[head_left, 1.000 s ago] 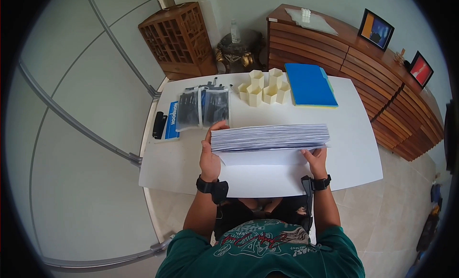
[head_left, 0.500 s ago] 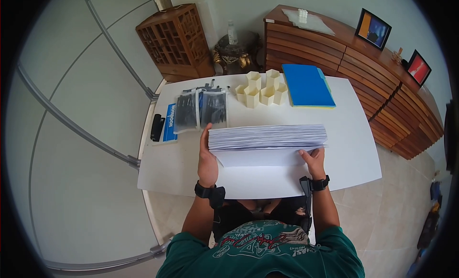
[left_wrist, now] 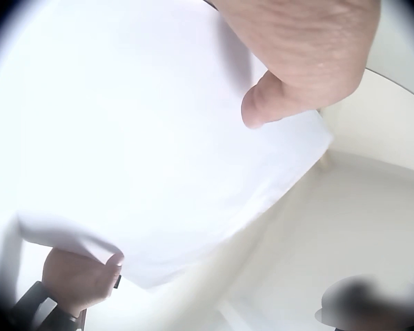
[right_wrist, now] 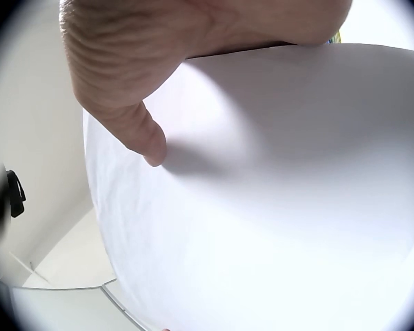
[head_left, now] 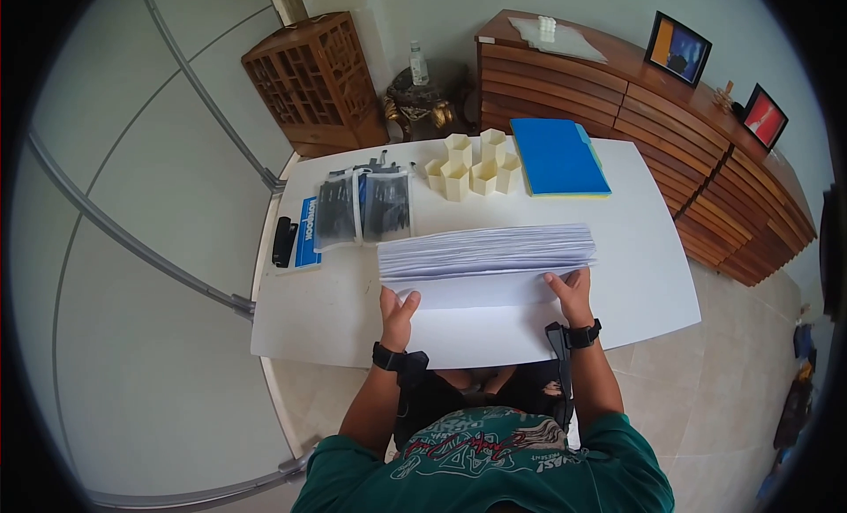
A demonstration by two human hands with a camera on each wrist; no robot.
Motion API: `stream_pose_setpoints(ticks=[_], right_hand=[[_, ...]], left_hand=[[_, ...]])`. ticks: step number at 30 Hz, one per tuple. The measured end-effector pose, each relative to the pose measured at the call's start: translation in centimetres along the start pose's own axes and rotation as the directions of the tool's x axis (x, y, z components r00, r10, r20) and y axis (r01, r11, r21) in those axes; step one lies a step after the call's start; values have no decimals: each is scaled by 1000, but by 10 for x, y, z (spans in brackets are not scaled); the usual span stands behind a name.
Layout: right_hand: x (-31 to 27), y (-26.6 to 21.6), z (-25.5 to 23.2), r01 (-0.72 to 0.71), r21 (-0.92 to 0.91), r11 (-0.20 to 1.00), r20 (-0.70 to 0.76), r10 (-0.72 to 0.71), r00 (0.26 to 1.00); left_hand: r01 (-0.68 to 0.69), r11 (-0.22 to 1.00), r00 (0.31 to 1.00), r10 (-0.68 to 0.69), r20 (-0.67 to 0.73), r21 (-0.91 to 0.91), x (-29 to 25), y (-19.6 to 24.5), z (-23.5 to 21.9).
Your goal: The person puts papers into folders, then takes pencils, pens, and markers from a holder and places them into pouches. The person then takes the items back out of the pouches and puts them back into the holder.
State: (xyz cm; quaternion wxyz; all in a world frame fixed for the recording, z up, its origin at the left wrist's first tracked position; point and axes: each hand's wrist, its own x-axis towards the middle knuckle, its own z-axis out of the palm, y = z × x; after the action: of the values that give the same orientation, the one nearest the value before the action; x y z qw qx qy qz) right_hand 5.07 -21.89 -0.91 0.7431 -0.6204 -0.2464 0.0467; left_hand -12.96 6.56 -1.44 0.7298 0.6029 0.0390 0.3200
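A thick stack of white paper (head_left: 487, 248) stands on its long edge near the front of the table, its layered edges facing up. Its near sheet (head_left: 481, 291) slopes toward the person's body. The left hand (head_left: 400, 320) grips the stack's left end, thumb on the near face. At the other end the right hand (head_left: 573, 299) holds it the same way. In the left wrist view the left thumb (left_wrist: 262, 103) lies against the white sheet (left_wrist: 138, 152). The right wrist view shows the right thumb (right_wrist: 152, 141) pressed to the paper (right_wrist: 276, 193). The remaining fingers are hidden behind the stack.
On the white table (head_left: 648, 275), a mesh pouch of pens (head_left: 384, 204), a blue notebook (head_left: 306, 235) and a black stapler (head_left: 284, 241) lie left. Several cream hexagonal cups (head_left: 456, 179) and a blue folder (head_left: 558, 156) sit at the back. A slatted wooden cabinet (head_left: 547, 85) stands behind.
The left hand has slid from the stack's upper left end down toward its near face, where its thumb now shows. The right hand keeps its hold, and the stack's left side tilts slightly.
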Motion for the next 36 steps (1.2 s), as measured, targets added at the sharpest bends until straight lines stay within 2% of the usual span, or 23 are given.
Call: stream_pose_setpoints(ticks=[2,4,6,8,9,11,13,14,16,19,22,24,25,27,28,29,31,32,33,35,36], right_hand=[[0,0,-1,-4,17,1000,0,4,1000],[0,-3,1,-10,30,1000,4,10,1000],[0,-6,4,23,127,992,-40,-18,999],[1,-4,0,20,74,997,-19,-19,1000],[0,-2,0,18,26,999,8,-18,1000],[2,2,-1,18,49,999,8,-19,1000],[1,-2,1,16,70,997,8,-17,1000],[1,-3,2,-11,90,996,2,11,1000],[0,-6,2,-37,109,993,-7,38,999],[1,-2,0,-39,128,991,9,38,999],[4,-10,3,41,31,999,31,-42,999],[5,-31,7,185,38,982,-61,-183,981],[8,-39,5,185,38,982,-62,-183,981],[13,-55,0,373,-332,867,6,-393,919],[18,-71,4,423,-303,854,56,-427,902],[23,-82,2,422,-304,854,54,-427,903],[30,-102,1,523,-471,710,249,-462,851],[27,-111,8,437,-428,791,177,-400,899],[27,-111,7,437,-428,791,179,-401,899],[29,-110,2,475,-531,702,236,-415,878],[28,-109,2,476,-529,702,239,-414,878]], left_hand=[[-8,1000,1000,9,-19,11,0,-3,1],[2,999,1000,-3,-13,-51,0,-1,2],[12,1000,1000,-12,6,-13,0,-10,-8],[24,999,999,-24,27,25,-2,-18,-11],[18,1000,1000,-18,20,-2,0,-6,-4],[7,1000,1000,-7,16,-29,3,-5,3],[-86,993,988,96,-121,83,2,-18,6],[-87,993,988,96,-119,81,0,-22,3],[-18,998,993,25,-117,56,0,-19,4],[-4,1000,997,2,-71,-25,1,2,12],[-14,1000,998,14,-58,-1,2,-1,8],[-14,1000,998,14,-61,5,2,-4,7],[-11,1000,998,12,-67,13,2,-4,7],[-15,1000,997,16,-74,17,1,-1,9],[-19,1000,997,20,-80,20,1,1,11],[-18,1000,997,19,-78,19,1,1,12],[-23,1000,995,22,-95,-12,0,2,12],[-25,1000,995,23,-96,-13,0,2,12],[-23,1000,995,23,-93,-2,-1,1,11],[-23,1000,995,24,-94,8,-1,-2,9],[-36,999,995,37,-93,14,0,-6,7]])
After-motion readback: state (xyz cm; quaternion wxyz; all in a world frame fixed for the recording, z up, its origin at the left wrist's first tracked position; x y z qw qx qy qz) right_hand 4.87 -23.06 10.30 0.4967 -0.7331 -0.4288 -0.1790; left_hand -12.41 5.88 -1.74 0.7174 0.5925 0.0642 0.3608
